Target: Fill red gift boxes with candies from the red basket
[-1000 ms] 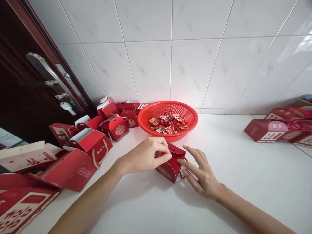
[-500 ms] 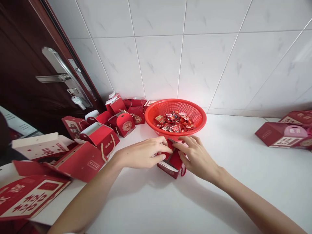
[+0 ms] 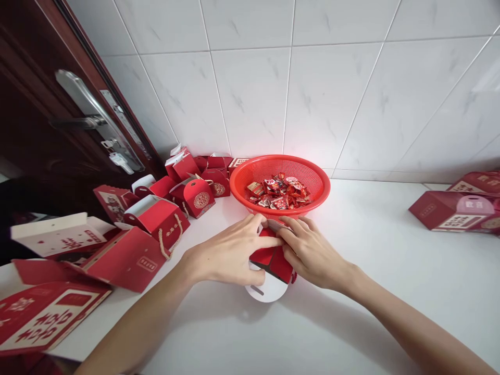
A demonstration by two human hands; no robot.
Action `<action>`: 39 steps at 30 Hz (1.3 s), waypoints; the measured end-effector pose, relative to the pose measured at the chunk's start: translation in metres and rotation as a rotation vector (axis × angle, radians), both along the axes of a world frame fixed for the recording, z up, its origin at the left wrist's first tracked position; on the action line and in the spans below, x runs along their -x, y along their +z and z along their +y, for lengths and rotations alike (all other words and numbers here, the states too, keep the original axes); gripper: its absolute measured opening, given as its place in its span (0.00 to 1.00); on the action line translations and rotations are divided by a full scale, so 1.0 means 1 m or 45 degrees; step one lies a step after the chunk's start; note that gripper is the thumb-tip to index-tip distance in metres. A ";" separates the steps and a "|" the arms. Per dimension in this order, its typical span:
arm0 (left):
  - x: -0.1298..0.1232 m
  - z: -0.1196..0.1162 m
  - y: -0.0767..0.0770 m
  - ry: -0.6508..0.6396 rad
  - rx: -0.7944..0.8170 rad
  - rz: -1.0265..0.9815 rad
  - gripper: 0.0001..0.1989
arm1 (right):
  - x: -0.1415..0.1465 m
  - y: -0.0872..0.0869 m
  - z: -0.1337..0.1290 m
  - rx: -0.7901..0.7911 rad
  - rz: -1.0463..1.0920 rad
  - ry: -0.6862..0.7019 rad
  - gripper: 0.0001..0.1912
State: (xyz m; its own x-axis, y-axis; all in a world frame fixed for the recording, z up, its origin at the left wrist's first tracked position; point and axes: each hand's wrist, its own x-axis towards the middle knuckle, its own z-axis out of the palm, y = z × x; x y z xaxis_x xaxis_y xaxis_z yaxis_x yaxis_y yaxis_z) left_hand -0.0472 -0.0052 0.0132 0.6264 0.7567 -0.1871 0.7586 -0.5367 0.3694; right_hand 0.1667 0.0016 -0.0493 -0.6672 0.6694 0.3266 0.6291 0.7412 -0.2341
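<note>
A small red gift box (image 3: 280, 263) stands on the white table, just in front of a red plastic basket (image 3: 321, 194). Its rounded white flap (image 3: 271, 291), with a slot in it, is folded out towards me. My left hand (image 3: 234, 250) grips the box from the left: the index finger lies across the top and the thumb rests by the white flap. From the right, my right hand (image 3: 314, 252) has its fingers closed on the top far flap. Part of a dark red cord shows below that hand. My hands hide much of the box's far side.
Wrapped sweets (image 3: 279, 195) lie in the basket. Several open red gift boxes (image 3: 162, 221) crowd the table's left side, some with cord handles. More red boxes (image 3: 449, 211) lie at the right. A tiled wall (image 3: 250, 99) and a door with a handle (image 3: 82, 122) bound the table.
The rounded white flap has swung out towards me. My left hand's thumb has moved down towards it and its index finger stretches across the top. My right hand stays at the far flap.
</note>
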 end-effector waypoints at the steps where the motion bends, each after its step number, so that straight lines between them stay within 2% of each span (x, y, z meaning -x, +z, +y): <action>1: -0.001 -0.001 -0.001 -0.001 -0.004 -0.002 0.18 | 0.000 0.002 0.000 0.012 -0.005 0.017 0.19; 5: -0.002 -0.003 -0.006 -0.049 -0.030 -0.031 0.14 | -0.002 0.011 -0.001 0.066 -0.021 0.061 0.19; 11: -0.004 -0.006 -0.007 -0.034 -0.076 -0.078 0.26 | -0.007 0.021 -0.001 0.157 0.000 0.055 0.13; 16: -0.007 -0.006 -0.004 -0.026 -0.088 -0.054 0.25 | -0.007 0.026 -0.006 0.057 -0.111 -0.041 0.14; 19: -0.008 -0.006 -0.004 -0.019 -0.072 -0.043 0.29 | -0.008 0.028 -0.009 0.059 -0.183 -0.100 0.12; 22: -0.009 -0.007 -0.005 -0.012 -0.069 -0.052 0.32 | -0.013 0.030 -0.008 0.141 -0.088 -0.064 0.11; 28: -0.014 -0.008 -0.008 -0.020 -0.093 -0.039 0.26 | -0.023 0.038 -0.003 0.347 0.156 0.070 0.08; 34: -0.017 -0.008 -0.006 0.008 -0.054 -0.046 0.28 | -0.027 0.040 0.002 0.539 0.307 0.131 0.04; 39: -0.017 -0.005 -0.007 0.027 0.007 -0.025 0.32 | -0.032 0.042 0.005 0.654 0.370 0.159 0.11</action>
